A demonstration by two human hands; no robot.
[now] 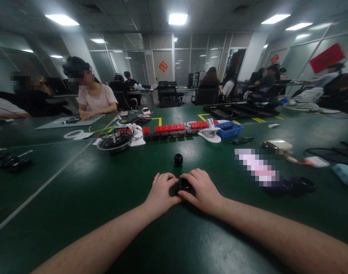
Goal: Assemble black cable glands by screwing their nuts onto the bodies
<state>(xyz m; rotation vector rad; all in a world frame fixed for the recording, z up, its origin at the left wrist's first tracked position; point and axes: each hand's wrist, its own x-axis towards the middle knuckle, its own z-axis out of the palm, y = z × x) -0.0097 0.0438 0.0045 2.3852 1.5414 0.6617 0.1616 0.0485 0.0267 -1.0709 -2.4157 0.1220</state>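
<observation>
A: What lies at the far left of the table (77, 198)?

B: A cluster of dark tools (12, 163), well apart from the person's hands. Across the table, another person in a pale pink shirt (95, 98) sits with forearms by a grey mat (52, 123).

A: And further in?

B: A round dish (114, 142) full of cables, then a row of red blocks (170, 128) running right along the middle of the table.

A: Where are the wearer's hands?

B: Low in the centre, down at the table. The left hand (161, 190) is curled, its fingertips closed against a small black part (184, 185). The right hand (201, 189) meets it from the other side with fingers bent over the same part, so both hands grip it between them. Whether the part rests on the table or sits just above it cannot be told.

A: Anything near it?

B: A black ring (178, 159) stands alone on the table just beyond the hands, touching neither.

A: And to the right?

B: A white clip-shaped device (209, 134) sits beside a blue tray (229, 129), both far back. Nearer, some dark round pieces (301, 185) lie well apart from the right hand.
</observation>
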